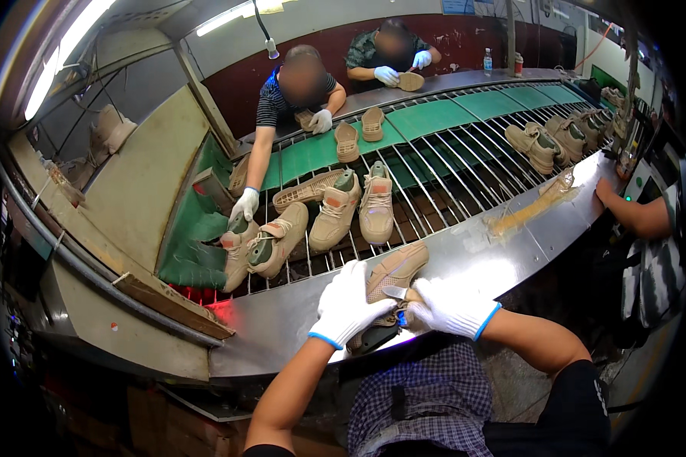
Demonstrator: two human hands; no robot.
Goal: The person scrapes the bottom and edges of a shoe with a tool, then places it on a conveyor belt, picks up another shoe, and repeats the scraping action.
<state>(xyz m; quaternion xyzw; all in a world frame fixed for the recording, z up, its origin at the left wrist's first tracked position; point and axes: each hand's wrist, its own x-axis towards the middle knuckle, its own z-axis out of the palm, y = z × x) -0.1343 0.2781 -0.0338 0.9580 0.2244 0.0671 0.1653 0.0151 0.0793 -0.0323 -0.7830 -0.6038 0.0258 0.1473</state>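
Conveyor: a long curved line of metal rods over green belting is carrying tan lace-up sneakers past workers on both sides.
Ledge: the bare steel rim is serving as the near worker's bench, streaked with yellowish glue to the right.
Shoe: a tan sneaker with a ribbed beige sole is lying sole-up at the ledge's near edge, just off the rods, its heel toward the worker.
Left hand: the white-gloved left hand is clamping down over the shoe's heel end, pinning it.
Right hand: the white-gloved right hand is closed around a small metal blade-like tool, tip touching the sole edge.
Doing it well: the pinning hand looks best kept clear of the tip, strokes short and angled away from the fingers, the shoe braced flat against the steel.
Across: another worker's gloved hand is reaching to sneakers at the far left.
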